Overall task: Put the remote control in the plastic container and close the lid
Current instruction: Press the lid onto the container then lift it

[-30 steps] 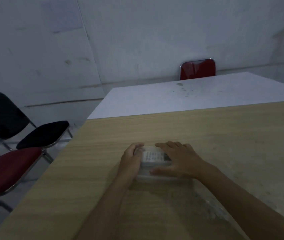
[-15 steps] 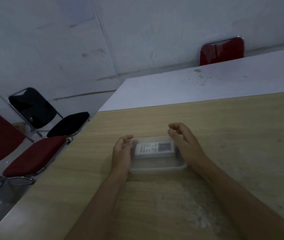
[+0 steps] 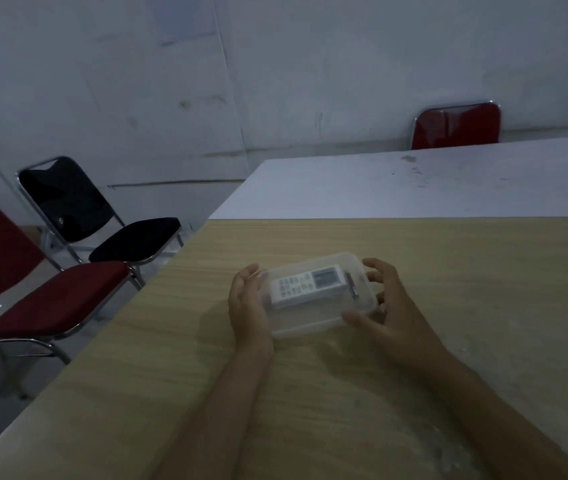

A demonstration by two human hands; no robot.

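A clear plastic container (image 3: 310, 323) with its lid on lies on the wooden table (image 3: 448, 289). Inside it, seen through the lid, lies a white remote control (image 3: 306, 285) with its screen end to the right. My left hand (image 3: 248, 306) cups the container's left end. My right hand (image 3: 386, 306) wraps the right end, thumb on the near right corner and fingers curled over the far right edge. The container looks slightly tilted, its right end further away.
A white table (image 3: 414, 188) adjoins the wooden one at the far side, with a red chair (image 3: 455, 126) behind it. Left of the table's edge stand a red chair (image 3: 43, 299) and a black chair (image 3: 102, 220). A grey wall fills the background.
My right hand came off the top of the lid and moved to the container's right end. Both hands now grip the ends, and the container has turned a little. The head camera swung left.
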